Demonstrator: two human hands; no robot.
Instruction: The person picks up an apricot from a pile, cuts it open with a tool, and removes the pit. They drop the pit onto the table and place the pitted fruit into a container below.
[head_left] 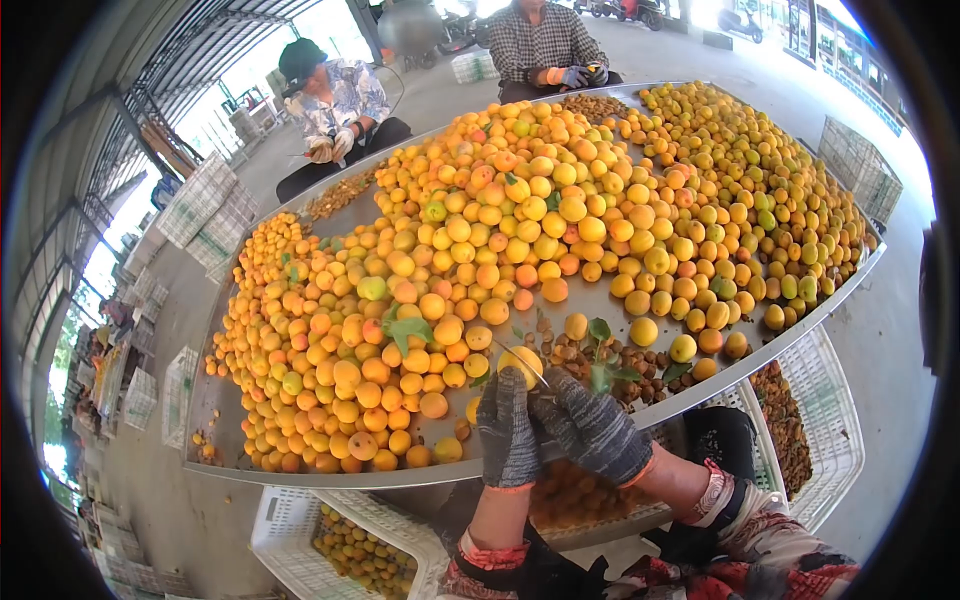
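Observation:
My left hand (508,430), in a dark grey knit glove, pinches a yellow-orange apricot (517,371) just above the near edge of the metal table (370,479). Right beside it, my right hand (600,425), gloved the same way, is closed on a small thin-bladed knife (531,366). The blade runs across the apricot; the handle is hidden in the fingers. A large heap of apricots (480,230) covers much of the tabletop beyond my hands. Brown apricot pits (640,365) lie to the right of them, with some green leaves (600,350).
Below the table's near edge, a white crate (285,525) holds apricots and another white crate (835,425) holds brown pieces. Two people, one in a floral shirt (352,92) and one in a checked shirt (545,45), sit at the far side. Stacked crates (205,205) stand left.

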